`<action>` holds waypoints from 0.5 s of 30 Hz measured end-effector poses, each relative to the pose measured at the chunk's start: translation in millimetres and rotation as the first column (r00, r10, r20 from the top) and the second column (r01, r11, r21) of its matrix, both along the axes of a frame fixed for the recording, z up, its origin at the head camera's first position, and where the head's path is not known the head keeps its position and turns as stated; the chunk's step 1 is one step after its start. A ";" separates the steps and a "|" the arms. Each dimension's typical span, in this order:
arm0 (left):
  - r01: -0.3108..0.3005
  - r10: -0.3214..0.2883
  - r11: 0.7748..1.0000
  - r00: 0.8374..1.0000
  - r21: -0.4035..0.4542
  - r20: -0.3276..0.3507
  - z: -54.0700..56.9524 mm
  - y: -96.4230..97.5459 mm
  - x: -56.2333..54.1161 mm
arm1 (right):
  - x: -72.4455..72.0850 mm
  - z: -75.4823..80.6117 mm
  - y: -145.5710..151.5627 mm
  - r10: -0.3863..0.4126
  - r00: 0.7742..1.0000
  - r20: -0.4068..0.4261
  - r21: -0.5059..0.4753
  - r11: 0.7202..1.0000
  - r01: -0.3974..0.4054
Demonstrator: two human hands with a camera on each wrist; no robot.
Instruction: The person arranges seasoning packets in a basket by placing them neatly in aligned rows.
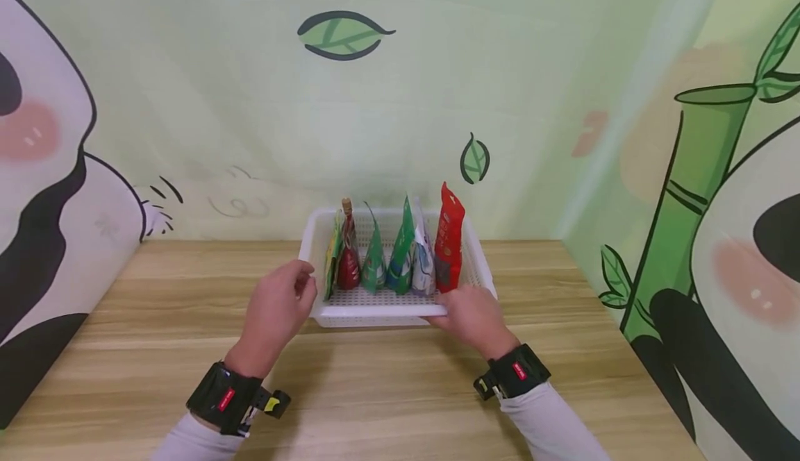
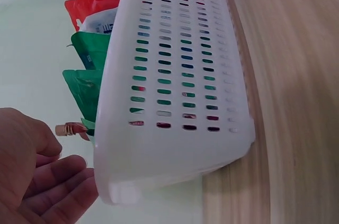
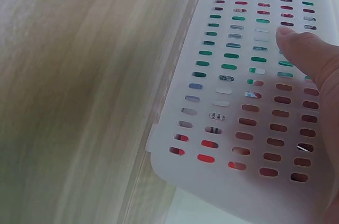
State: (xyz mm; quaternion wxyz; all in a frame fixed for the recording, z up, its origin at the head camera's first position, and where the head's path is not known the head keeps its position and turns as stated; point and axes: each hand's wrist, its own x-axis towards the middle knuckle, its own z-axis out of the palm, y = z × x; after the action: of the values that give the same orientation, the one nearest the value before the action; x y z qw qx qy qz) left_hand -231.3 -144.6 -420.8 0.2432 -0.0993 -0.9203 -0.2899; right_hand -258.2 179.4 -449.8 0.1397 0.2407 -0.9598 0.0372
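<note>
A white plastic basket (image 1: 375, 312) with slotted walls stands on the table by the far wall. In it a row of packets stands upright: a yellow-green packet (image 1: 333, 256), a dark red narrow-necked item (image 1: 348, 266), a green bag (image 1: 373, 263), another green bag (image 1: 401, 260), a white bag (image 1: 423, 263) and a red bag (image 1: 449, 239). My right hand (image 1: 471, 315) grips the front rim near the right corner, thumb (image 3: 302, 49) on the outer wall. At the left front corner is my left hand (image 1: 281, 308), fingers loosely bent (image 2: 66, 192) beside the rim; contact is unclear.
The wooden table (image 1: 387, 398) extends in front of the basket and to both sides. A pale green backdrop (image 1: 250, 100) with printed leaves and pandas rises behind and beside it. Both wrists wear black straps with small cameras.
</note>
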 end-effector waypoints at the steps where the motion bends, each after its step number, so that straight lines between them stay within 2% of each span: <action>1: -0.004 0.004 1.000 1.000 0.001 -0.011 -1.3 -0.3 0.3 | 0.4 -0.2 0.2 0.004 1.000 -0.007 0.001 1.000 -0.004; 6: -0.009 0.009 1.000 0.999 0.007 -0.038 -5.6 -2.7 1.2 | 1.9 -0.4 0.8 0.021 0.999 -0.029 -0.003 1.000 -0.021; 15: -0.003 0.004 1.000 0.994 0.007 -0.108 -8.8 -10.7 -1.9 | 0.0 -1.8 0.6 0.024 0.999 -0.023 -0.078 0.997 -0.025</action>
State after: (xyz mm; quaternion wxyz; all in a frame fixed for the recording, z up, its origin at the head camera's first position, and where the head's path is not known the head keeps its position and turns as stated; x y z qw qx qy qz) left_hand -233.2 -155.2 -429.5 0.2933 -0.1123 -0.9051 -0.2868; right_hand -258.2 180.0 -451.6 0.1591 0.2472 -0.9530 0.0738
